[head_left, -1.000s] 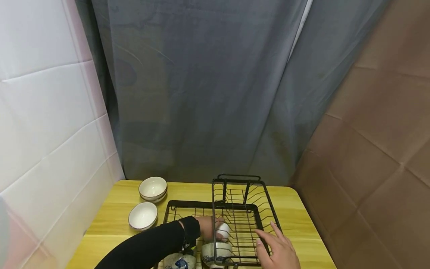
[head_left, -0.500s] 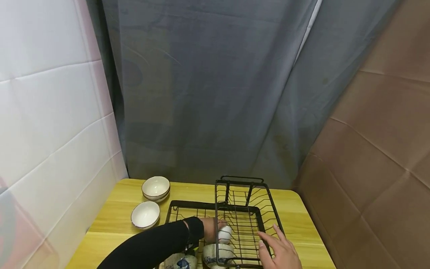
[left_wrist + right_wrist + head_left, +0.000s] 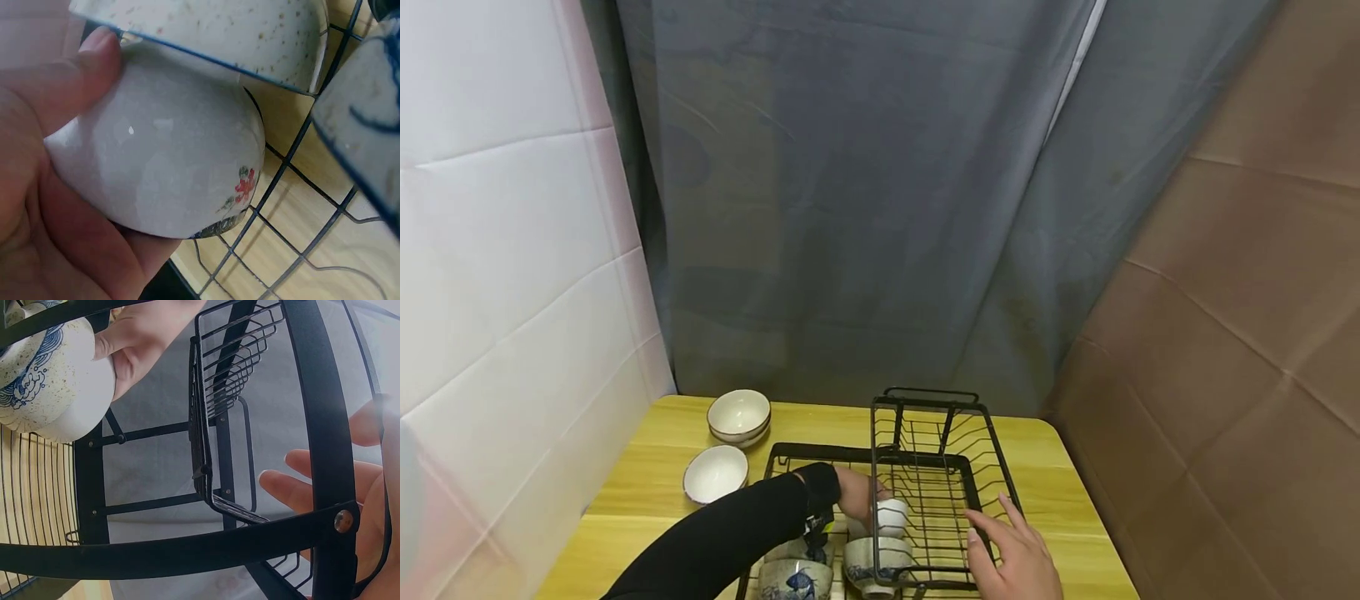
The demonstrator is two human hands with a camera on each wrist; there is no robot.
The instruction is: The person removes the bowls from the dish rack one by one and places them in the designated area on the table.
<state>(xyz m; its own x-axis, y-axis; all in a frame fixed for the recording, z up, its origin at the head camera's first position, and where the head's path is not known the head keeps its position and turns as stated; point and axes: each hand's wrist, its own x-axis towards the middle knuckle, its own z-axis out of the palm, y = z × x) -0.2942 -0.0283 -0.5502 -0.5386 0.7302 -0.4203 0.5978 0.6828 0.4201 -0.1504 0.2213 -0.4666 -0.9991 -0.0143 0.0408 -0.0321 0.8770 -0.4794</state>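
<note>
My left hand (image 3: 854, 493) reaches into the lower tier of a black wire dish rack (image 3: 831, 451). It grips a glossy white bowl (image 3: 162, 144) with a small red flower, thumb on one side and fingers beneath in the left wrist view. Right against that bowl is a speckled bowl (image 3: 219, 31) with a blue rim. The upper basket's wires partly cover the white bowl in the head view. My right hand (image 3: 1015, 550), fingers spread and relaxed, is beside the upper basket (image 3: 925, 500) at its right side and holds nothing.
Two stacked white bowls (image 3: 739, 414) and a single white bowl (image 3: 716, 475) stand on the wooden table (image 3: 625, 500) left of the rack. A blue-patterned bowl (image 3: 795, 579) sits at the rack's near left. Grey curtain (image 3: 850, 208) hangs behind.
My left forearm has shifted slightly up and back, showing more of the patterned bowls beneath it. The white bowl stays in the left hand; the right hand keeps its place by the basket.
</note>
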